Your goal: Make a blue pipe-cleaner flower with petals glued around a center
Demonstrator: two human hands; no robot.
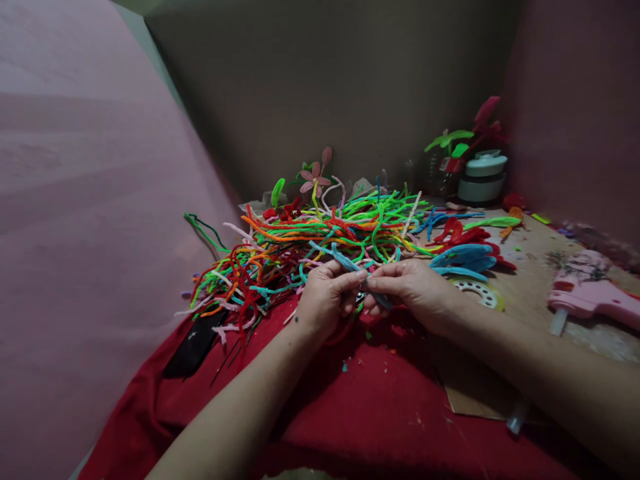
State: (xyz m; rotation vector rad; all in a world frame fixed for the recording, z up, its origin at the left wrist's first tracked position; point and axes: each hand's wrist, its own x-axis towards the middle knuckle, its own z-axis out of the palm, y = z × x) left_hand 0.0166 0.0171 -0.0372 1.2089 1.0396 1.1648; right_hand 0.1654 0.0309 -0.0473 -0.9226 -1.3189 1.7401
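As a red cloth (360, 413) spreads across the foreground, a person's left hand (323, 297) and right hand (417, 288), both closed in a pinch, grip a fuzzy blue stem (345, 259) at the near edge of a tangled, multicolored heap of stems (370, 208). A pink glue gun (583, 298) lies at right; a lidded container (481, 181) stands farther back.

Held pipe cleaner (345, 259): fuzzy, matt | cloth (370, 413): matt fabric | glue gun (595, 299): smooth plastic
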